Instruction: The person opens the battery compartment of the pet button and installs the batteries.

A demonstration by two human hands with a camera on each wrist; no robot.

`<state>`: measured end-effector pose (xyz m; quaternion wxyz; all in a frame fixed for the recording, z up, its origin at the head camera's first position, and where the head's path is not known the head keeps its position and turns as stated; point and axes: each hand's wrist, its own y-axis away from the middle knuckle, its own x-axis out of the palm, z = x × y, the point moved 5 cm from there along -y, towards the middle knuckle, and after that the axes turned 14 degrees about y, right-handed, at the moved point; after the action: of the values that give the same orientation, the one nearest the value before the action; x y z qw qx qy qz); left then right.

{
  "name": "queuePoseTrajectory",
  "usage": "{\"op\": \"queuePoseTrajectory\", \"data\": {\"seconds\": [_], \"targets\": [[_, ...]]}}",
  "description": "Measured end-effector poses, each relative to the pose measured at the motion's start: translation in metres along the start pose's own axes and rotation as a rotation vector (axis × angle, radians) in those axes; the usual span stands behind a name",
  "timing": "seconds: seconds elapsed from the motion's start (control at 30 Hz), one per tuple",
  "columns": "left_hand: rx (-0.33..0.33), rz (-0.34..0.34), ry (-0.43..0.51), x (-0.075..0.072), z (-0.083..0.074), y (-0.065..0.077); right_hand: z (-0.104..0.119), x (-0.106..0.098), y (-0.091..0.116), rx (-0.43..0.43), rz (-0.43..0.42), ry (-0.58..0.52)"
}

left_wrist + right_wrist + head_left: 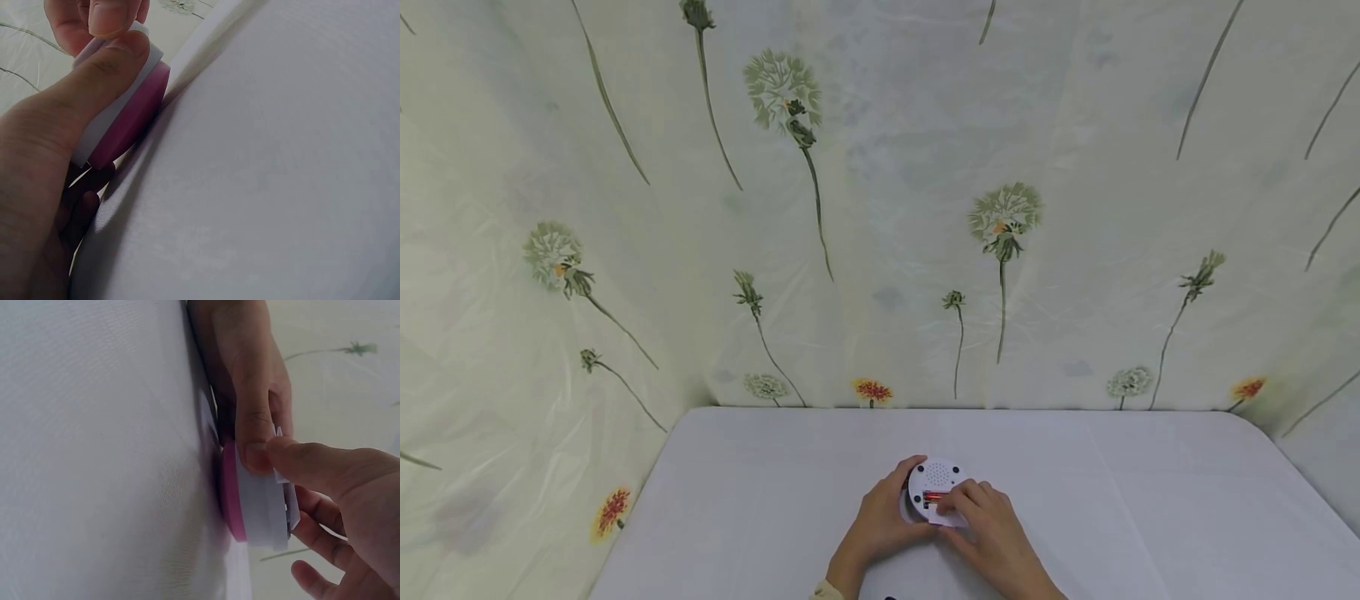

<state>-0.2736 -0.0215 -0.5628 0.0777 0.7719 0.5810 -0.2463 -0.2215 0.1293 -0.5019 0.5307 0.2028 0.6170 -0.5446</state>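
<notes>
A round white device [936, 477] with a pink underside lies face down on the table, its back showing speaker holes and small dark feet. Red batteries [934, 497] sit in its uncovered compartment. My left hand [883, 518] grips the device by its rim, thumb on the near side; the left wrist view shows the pink side [134, 119] below that thumb. Over the compartment, my right hand [988, 529] bends its fingers. In the right wrist view its thumb and fingers pinch a thin white piece [294, 509], seemingly the battery cover, against the device's back. Its far end is hidden.
A white cloth covers the table [775, 475]. Behind it hangs a pale curtain [880, 208] printed with dandelions, which also runs along the left and right sides. A small dark object [890, 597] just shows at the bottom edge of the head view.
</notes>
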Motion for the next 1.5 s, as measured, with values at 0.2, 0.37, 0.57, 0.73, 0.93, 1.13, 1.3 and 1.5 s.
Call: {"op": "queuePoseTrajectory", "data": {"seconds": [0.2,0.37,0.57,0.73,0.93,1.13,1.3,1.5], "targets": [[-0.023,0.002,-0.002,0.0007,0.0019,-0.0009,0.0006,-0.0002,0.0002,-0.04,-0.067,0.013],[-0.023,0.005,-0.008,0.001,0.0021,-0.0007,0.001,0.0003,0.0002,-0.063,-0.098,0.022],[-0.005,-0.001,-0.012,0.0002,0.001,-0.0001,0.0011,0.001,0.0002,-0.072,-0.135,0.01],[0.002,-0.003,-0.016,0.0003,0.0014,-0.0002,0.0001,0.0024,0.0004,-0.056,-0.165,-0.011],[0.007,-0.001,-0.017,0.0,0.0,0.0001,-0.0012,0.0024,0.0007,-0.058,-0.168,-0.047],[0.002,0.0,-0.014,-0.0002,-0.0007,-0.0007,-0.0033,-0.0006,0.0,-0.084,-0.137,-0.079],[0.016,0.001,-0.014,-0.0008,-0.0005,0.0,-0.0055,0.0003,-0.0001,-0.094,-0.125,-0.092],[0.028,-0.007,-0.005,0.0,-0.0018,0.001,-0.0068,-0.0006,0.0011,-0.123,-0.152,-0.124]]}}
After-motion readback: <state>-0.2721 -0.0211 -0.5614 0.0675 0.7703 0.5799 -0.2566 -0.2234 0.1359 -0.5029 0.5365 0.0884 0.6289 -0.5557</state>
